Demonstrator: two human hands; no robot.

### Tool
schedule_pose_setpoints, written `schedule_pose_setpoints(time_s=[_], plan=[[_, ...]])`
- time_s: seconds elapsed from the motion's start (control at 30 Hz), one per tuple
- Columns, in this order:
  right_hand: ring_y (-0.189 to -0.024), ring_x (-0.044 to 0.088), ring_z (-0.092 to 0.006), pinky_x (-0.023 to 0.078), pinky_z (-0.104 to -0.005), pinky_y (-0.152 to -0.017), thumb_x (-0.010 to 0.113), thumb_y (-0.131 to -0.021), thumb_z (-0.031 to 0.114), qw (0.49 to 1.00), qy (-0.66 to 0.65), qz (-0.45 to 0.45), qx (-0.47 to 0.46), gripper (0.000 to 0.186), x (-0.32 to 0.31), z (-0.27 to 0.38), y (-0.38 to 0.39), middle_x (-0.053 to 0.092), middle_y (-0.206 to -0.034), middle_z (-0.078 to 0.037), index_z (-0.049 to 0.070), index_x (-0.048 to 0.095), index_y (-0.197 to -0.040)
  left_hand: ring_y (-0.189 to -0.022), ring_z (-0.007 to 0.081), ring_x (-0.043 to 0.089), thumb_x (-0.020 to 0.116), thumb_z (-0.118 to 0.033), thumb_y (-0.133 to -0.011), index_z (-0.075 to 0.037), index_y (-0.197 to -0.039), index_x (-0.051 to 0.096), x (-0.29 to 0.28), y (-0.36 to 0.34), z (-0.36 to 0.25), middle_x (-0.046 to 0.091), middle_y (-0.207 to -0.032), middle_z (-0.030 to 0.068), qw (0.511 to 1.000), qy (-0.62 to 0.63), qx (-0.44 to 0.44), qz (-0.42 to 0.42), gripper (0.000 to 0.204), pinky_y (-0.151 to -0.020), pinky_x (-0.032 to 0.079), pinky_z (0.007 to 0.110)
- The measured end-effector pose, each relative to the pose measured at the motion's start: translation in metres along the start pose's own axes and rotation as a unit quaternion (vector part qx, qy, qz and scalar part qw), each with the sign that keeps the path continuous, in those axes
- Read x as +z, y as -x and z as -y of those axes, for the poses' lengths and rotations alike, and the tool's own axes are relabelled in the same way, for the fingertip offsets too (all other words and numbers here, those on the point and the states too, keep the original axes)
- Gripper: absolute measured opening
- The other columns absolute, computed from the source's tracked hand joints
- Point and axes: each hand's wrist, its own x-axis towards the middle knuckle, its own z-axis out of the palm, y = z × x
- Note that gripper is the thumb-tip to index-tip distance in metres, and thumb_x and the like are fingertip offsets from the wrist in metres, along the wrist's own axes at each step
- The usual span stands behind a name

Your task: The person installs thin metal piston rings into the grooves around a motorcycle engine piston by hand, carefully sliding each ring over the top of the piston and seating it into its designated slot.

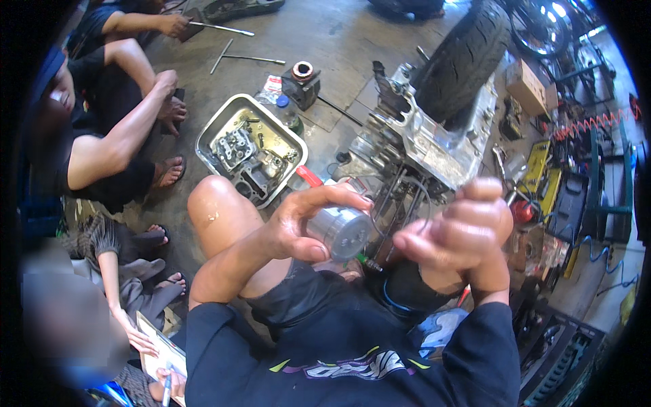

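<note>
The left hand [288, 220] grips a smooth silver metal cylinder [342, 234] between thumb and fingers; the blurred right hand [454, 227] curls apart from it. On the grey floor [332, 34], metal engine parts [234, 149] line the near edge of a cream rectangular tray [271, 129].

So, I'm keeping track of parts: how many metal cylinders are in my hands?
1: the grey metal cylinder, held in your left hand. No cylinder shows in your right hand, though blur there might hide something small.

Shows silver-grey on the cylinder [347, 234], cream on the tray [266, 138], and black printed white, purple and yellow on the shirt [237, 359].
</note>
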Motion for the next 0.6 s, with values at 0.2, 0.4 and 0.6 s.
schedule_pose_setpoints(time_s=[0.2, 0.4, 0.6], plan=[[-0.092, 0.056, -0.0130, 0.043, -0.0302, -0.070, 0.087, -0.077, 0.024, 0.999, 0.000, 0.048, -0.022, 0.028, -0.001, 0.008, 0.000, 0.044, -0.098, 0.005, 0.035, 0.075, -0.100, -0.114, 0.0320, 0.062, 0.085, -0.045, -0.074, 0.009, -0.131, 0.056, -0.003, 0.003, 0.000, 0.061, -0.120, 0.0223, 0.999, -0.010, 0.025, 0.027, 0.084, -0.099, 0.049, 0.044], [-0.088, 0.065, -0.0157, 0.049, -0.0314, -0.075, 0.089, -0.071, 0.019, 0.995, -0.091, -0.015, 0.047, 0.029, 0.016, 0.009, 0.001, 0.054, -0.099, 0.005, 0.028, 0.078, -0.096, -0.114, 0.0212, 0.058, 0.085, -0.043, -0.072, 0.003, -0.136, 0.056, -0.004, 0.007, 0.003, 0.059, -0.122, 0.0116, 0.998, 0.032, 0.038, 0.030, 0.084, -0.098, 0.044, 0.033], [-0.089, 0.068, -0.0220, 0.053, -0.0325, -0.074, 0.085, -0.075, 0.010, 0.962, -0.232, 0.066, 0.125, 0.023, 0.019, -0.007, -0.010, 0.066, -0.098, -0.005, 0.014, 0.078, -0.096, -0.129, 0.0226, 0.052, 0.086, -0.024, -0.075, 0.004, -0.137, 0.054, -0.003, 0.007, 0.003, 0.057, -0.129, 0.0137, 0.995, 0.054, 0.071, 0.052, 0.075, -0.110, 0.038, 0.035]])
